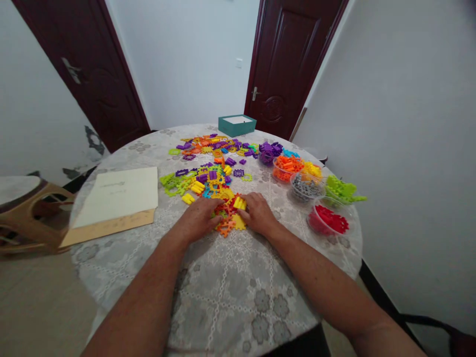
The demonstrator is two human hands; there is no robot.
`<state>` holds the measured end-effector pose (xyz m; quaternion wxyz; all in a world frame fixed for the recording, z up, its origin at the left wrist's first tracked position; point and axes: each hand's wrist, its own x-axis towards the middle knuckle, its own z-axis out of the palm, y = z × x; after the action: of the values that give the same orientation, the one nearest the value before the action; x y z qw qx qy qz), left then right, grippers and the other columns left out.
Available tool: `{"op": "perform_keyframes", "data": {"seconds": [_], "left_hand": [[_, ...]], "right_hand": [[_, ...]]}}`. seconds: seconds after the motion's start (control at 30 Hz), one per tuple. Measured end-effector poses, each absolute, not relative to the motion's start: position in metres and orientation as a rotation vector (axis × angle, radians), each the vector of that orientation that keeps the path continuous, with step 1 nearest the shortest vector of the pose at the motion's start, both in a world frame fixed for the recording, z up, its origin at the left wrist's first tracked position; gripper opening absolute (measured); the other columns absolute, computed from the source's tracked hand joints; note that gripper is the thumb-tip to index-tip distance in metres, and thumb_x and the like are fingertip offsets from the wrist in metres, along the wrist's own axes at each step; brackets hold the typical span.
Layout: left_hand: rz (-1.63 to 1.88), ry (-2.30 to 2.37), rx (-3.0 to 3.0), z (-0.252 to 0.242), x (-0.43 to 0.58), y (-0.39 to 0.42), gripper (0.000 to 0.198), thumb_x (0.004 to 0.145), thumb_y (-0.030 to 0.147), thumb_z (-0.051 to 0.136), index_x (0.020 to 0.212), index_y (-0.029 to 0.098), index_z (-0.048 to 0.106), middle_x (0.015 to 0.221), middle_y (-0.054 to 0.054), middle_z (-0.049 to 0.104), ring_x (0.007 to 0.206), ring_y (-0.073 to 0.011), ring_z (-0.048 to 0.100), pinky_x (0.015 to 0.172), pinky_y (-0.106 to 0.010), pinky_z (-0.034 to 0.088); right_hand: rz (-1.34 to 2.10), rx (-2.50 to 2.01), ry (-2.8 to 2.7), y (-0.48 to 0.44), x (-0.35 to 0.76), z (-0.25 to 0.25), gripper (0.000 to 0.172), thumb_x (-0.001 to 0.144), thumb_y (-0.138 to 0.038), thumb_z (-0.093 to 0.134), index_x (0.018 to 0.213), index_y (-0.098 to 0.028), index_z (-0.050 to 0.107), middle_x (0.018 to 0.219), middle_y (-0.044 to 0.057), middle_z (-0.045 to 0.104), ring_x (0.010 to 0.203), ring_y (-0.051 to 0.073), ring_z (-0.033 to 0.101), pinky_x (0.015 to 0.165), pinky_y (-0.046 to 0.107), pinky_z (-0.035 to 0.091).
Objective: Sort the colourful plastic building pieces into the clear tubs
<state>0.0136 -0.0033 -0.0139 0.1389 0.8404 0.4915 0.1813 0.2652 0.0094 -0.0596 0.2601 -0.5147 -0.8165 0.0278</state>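
My left hand point(201, 216) is at the near side of a pile of plastic building pieces, its thumb and fingers curled at the pile's left edge. Green bits show by its thumb, but its fingers cover whatever is between them. Opposite it, my right hand point(259, 212) has its thumb and fingers closed on a ridged yellow building piece point(240, 203). Between the hands lie orange gear-edged pieces point(225, 228) and a flat yellow piece point(239, 221). Lime green pieces point(171, 184) and a loose yellow block point(188, 199) lie beyond my left hand.
Clear tubs on the right hold sorted pieces: purple point(270, 150), orange point(287, 166), yellow point(311, 170), grey point(305, 187), lime point(340, 189) and red point(329, 219). A mixed heap point(208, 145) and a teal box point(237, 127) stand farther back. Paper sheets point(119, 193) lie left.
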Motion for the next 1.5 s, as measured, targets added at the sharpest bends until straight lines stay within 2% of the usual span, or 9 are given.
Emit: {"op": "perform_keyframes", "data": {"seconds": [0.2, 0.43, 0.63, 0.8, 0.93, 1.03, 1.13, 1.33, 1.5], "left_hand": [[0.796, 1.544, 2.131, -0.005, 0.009, 0.000, 0.038, 0.096, 0.037, 0.058, 0.129, 0.021, 0.071, 0.121, -0.011, 0.078, 0.111, -0.0260, 0.073, 0.101, -0.040, 0.054], [0.763, 1.198, 1.710, 0.003, 0.019, -0.006, 0.055, 0.091, 0.050, 0.065, 0.137, 0.018, 0.065, 0.104, -0.008, 0.079, 0.081, -0.0199, 0.074, 0.069, -0.031, 0.058], [0.830, 1.340, 1.666, -0.001, 0.016, -0.004, 0.034, 0.089, 0.036, 0.064, 0.116, 0.018, 0.074, 0.090, -0.005, 0.076, 0.068, -0.0157, 0.067, 0.061, -0.028, 0.057], [1.352, 1.502, 1.264, 0.000, 0.008, 0.004, 0.027, 0.091, 0.032, 0.060, 0.110, 0.017, 0.071, 0.118, -0.009, 0.070, 0.094, -0.0192, 0.069, 0.064, -0.030, 0.067], [1.463, 1.406, 1.036, 0.003, 0.010, 0.005, 0.021, 0.092, 0.028, 0.057, 0.108, 0.017, 0.065, 0.123, -0.010, 0.065, 0.097, -0.0180, 0.069, 0.069, -0.033, 0.069], [1.425, 1.343, 1.059, 0.002, 0.017, 0.002, 0.018, 0.089, 0.026, 0.060, 0.103, 0.017, 0.066, 0.121, -0.009, 0.062, 0.099, -0.0173, 0.067, 0.077, -0.034, 0.070], [1.298, 1.287, 1.102, 0.000, 0.026, -0.002, 0.026, 0.083, 0.022, 0.062, 0.108, 0.017, 0.068, 0.117, -0.009, 0.061, 0.097, -0.0165, 0.066, 0.083, -0.035, 0.068], [1.039, 1.200, 1.288, 0.004, 0.032, -0.013, 0.056, 0.077, 0.014, 0.061, 0.132, 0.020, 0.064, 0.120, -0.010, 0.071, 0.106, -0.0227, 0.071, 0.090, -0.037, 0.063], [0.874, 1.116, 1.523, 0.005, 0.030, -0.016, 0.066, 0.075, 0.014, 0.062, 0.141, 0.023, 0.063, 0.132, -0.010, 0.073, 0.111, -0.0258, 0.073, 0.094, -0.041, 0.061]], "right_hand": [[0.031, -1.304, -2.065, 0.012, 0.277, -0.055, 0.037, 0.096, -0.032, 0.070, 0.129, -0.017, 0.066, 0.118, 0.016, 0.068, 0.114, 0.032, 0.060, 0.103, 0.049, 0.049], [0.119, -0.857, -2.197, -0.013, 0.242, -0.039, 0.041, 0.101, -0.034, 0.066, 0.139, -0.022, 0.058, 0.128, 0.013, 0.069, 0.120, 0.029, 0.061, 0.108, 0.051, 0.048], [0.168, -1.074, -2.303, -0.029, 0.242, -0.032, 0.054, 0.099, -0.041, 0.067, 0.147, -0.020, 0.053, 0.140, 0.018, 0.062, 0.130, 0.034, 0.055, 0.112, 0.054, 0.045], [0.155, -1.397, -2.494, -0.035, 0.258, -0.028, 0.023, 0.096, -0.038, 0.064, 0.107, -0.019, 0.071, 0.110, 0.017, 0.068, 0.104, 0.033, 0.061, 0.093, 0.046, 0.050], [0.274, -1.448, -2.430, -0.034, 0.262, -0.029, 0.023, 0.092, -0.040, 0.068, 0.104, -0.021, 0.066, 0.106, 0.014, 0.068, 0.093, 0.028, 0.061, 0.081, 0.039, 0.048], [0.510, -1.473, -2.290, -0.029, 0.266, -0.031, 0.022, 0.091, -0.039, 0.069, 0.103, -0.023, 0.060, 0.094, 0.006, 0.069, 0.080, 0.022, 0.060, 0.071, 0.033, 0.043], [0.619, -1.463, -2.091, -0.021, 0.273, -0.031, 0.012, 0.092, -0.033, 0.062, 0.100, -0.023, 0.060, 0.085, 0.000, 0.067, 0.077, 0.019, 0.060, 0.070, 0.030, 0.041], [0.918, -1.208, -1.617, -0.014, 0.271, -0.030, 0.022, 0.092, -0.042, 0.065, 0.104, -0.023, 0.062, 0.075, -0.003, 0.061, 0.067, 0.016, 0.056, 0.062, 0.029, 0.043], [1.152, -1.044, -1.553, -0.021, 0.254, -0.034, 0.026, 0.089, -0.042, 0.070, 0.107, -0.023, 0.063, 0.078, -0.003, 0.060, 0.065, 0.014, 0.054, 0.060, 0.028, 0.042]]}}
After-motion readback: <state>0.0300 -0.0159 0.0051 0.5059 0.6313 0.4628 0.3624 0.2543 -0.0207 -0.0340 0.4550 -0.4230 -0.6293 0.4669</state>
